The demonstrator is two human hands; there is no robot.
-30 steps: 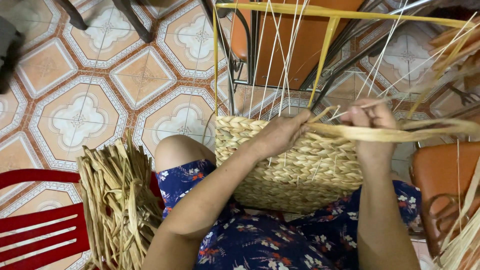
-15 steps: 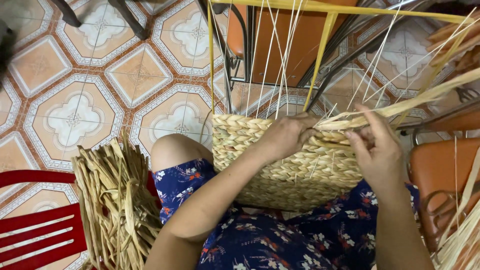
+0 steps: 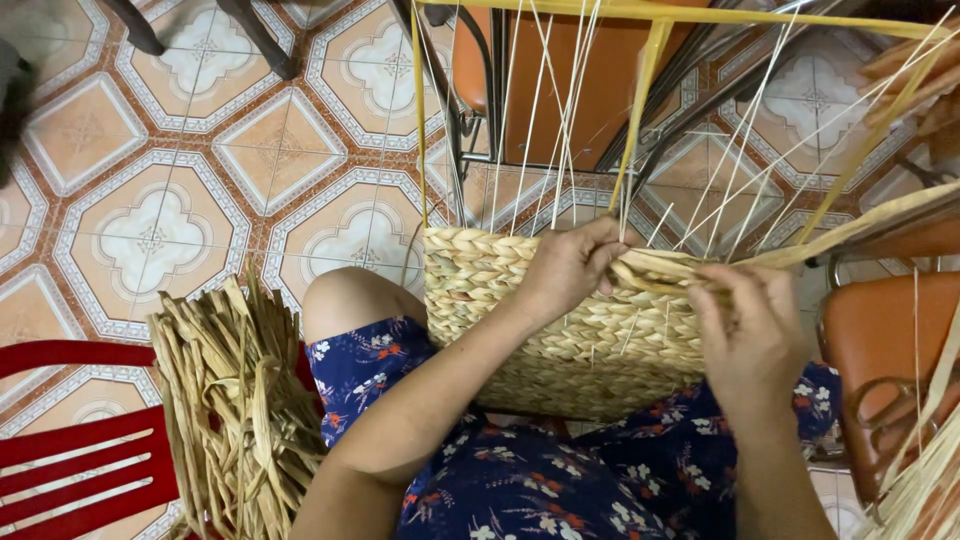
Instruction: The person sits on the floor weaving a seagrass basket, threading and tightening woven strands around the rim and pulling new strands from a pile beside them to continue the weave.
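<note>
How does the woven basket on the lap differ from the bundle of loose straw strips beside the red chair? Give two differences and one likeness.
The woven basket is plaited into tight, even rows; the bundle of loose straw strips is unwoven and tangled. The basket rests on the person's lap with both hands at its top edge; the bundle stands apart, untouched, beside the red chair. Both share the same pale straw colour.

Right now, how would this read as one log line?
left hand: pressing basket rim | right hand: gripping straw strand | straw bundle: beside knee

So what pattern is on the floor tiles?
The floor tiles carry octagons in peach with white floral centres and grey-white borders, clearest in the head view.
</note>
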